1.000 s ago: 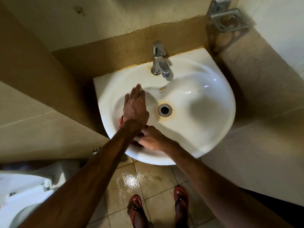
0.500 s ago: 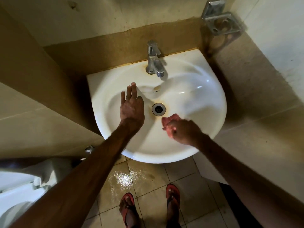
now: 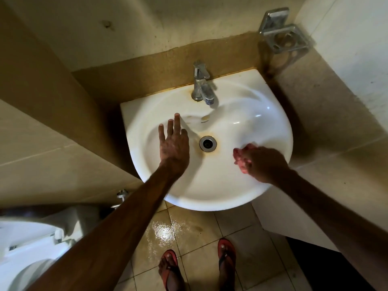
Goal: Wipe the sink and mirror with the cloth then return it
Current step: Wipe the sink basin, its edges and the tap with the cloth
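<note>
White sink [image 3: 210,198], seen from above, set in a tiled corner. The toilet [image 3: 31,238], left of the left forearm, is cut off by the frame edge. Left hand [image 3: 174,145]: released, palm down, fingers straight and spread, over the basin's left slope; whether it touches the porcelain cannot be told. Right hand [image 3: 264,162]: fingers curled, grasping the cloth [image 3: 241,157] against the basin's right inner wall. The cloth is reddish-pink, bunched and blurred; only a fold shows past the fingers, the rest hidden beneath the hand. The tap [image 3: 201,85] stands beyond both hands, with the drain [image 3: 207,143] between them.
</note>
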